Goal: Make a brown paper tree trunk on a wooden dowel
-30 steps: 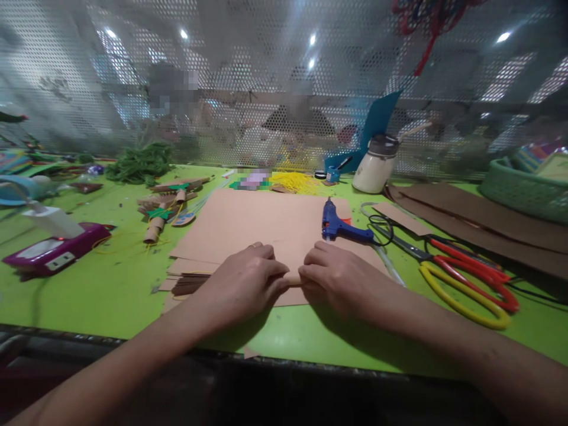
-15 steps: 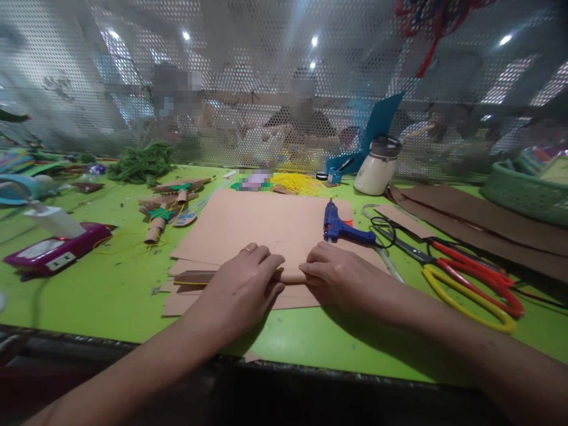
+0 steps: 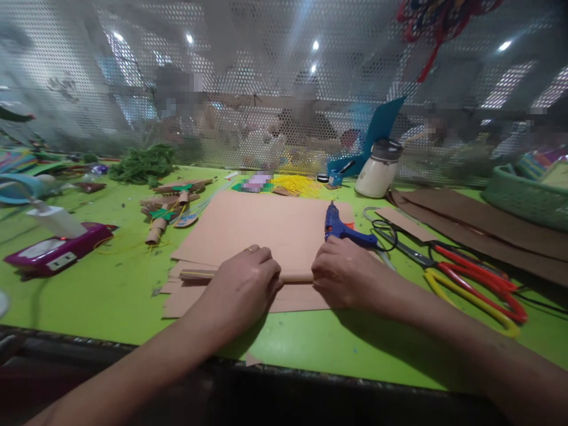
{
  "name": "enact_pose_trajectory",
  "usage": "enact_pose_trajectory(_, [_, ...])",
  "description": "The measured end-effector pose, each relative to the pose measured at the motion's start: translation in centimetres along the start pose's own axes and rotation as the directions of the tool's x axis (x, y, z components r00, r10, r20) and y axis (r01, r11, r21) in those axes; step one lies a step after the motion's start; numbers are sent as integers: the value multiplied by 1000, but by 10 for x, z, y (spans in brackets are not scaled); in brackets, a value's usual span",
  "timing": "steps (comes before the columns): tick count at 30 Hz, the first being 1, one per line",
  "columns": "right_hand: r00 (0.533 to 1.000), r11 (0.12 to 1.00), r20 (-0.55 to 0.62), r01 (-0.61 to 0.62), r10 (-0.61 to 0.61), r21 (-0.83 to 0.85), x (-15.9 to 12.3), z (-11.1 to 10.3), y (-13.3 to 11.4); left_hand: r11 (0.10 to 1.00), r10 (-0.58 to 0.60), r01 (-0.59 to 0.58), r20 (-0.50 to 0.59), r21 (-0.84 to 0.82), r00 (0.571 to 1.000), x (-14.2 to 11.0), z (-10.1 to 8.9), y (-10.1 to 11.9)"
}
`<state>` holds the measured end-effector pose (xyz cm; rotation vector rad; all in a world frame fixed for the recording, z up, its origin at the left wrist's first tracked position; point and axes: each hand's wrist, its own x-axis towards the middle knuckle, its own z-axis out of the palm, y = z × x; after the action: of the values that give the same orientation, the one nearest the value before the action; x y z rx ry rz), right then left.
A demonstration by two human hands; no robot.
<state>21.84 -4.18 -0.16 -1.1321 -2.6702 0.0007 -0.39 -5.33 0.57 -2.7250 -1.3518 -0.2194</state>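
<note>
A thin roll of brown paper (image 3: pixel 296 276) lies crosswise near the front of a stack of brown paper sheets (image 3: pixel 266 222). My left hand (image 3: pixel 251 273) is closed around its left part, fingers curled over it. Further right, my right hand (image 3: pixel 344 271) grips the same roll with bent fingers. Its left end shows layered edges with a thin yellow line and sticks out past my left hand. Just beyond my right hand a blue glue gun (image 3: pixel 344 228) rests on the sheets, nozzle pointing away.
Large scissors (image 3: pixel 465 290) lie at right, near brown sheets (image 3: pixel 483 222) and a green basket (image 3: pixel 523 195). A white bottle (image 3: pixel 377 171) stands behind. At left are a purple power strip (image 3: pixel 62 248), small paper-roll crafts (image 3: pixel 157 228) and green yarn (image 3: pixel 142 164). A perforated screen (image 3: pixel 248 77) closes the back.
My right hand has shifted slightly right along the roll, widening the gap between my hands. The fingers of both hands have curled in more, and the roll's left end looks tighter.
</note>
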Motion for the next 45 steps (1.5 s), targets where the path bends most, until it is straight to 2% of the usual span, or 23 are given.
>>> enact_pose_trajectory(8, [999,999,-28,29,-30,-26,1,5,3,1000,5,-5,6,18,1000,1,4,-1])
enact_pose_trajectory(17, [999,997,-5,46,-46,-54,1,0,2,999,15,-16,-42,-30,999,2,7,-5])
enact_pose_trajectory(24, [999,996,-15,46,-47,-72,1,5,4,999,12,-15,-78,-43,997,4,9,-6])
enact_pose_trajectory(31, [999,997,-37,-35,33,-62,1,2,3,997,47,-42,-74,64,996,6,9,-8])
enact_pose_trajectory(37, [995,994,-91,-45,37,-96,2,6,0,995,46,-41,-50,93,998,8,13,-11])
enact_pose_trajectory(41, [996,990,-70,-62,54,-130,4,8,-2,994,56,-51,-48,100,997,11,11,-12])
enact_pose_trajectory(45, [998,986,-36,-65,60,-152,6,6,-2,993,63,-53,-90,107,994,14,10,-13])
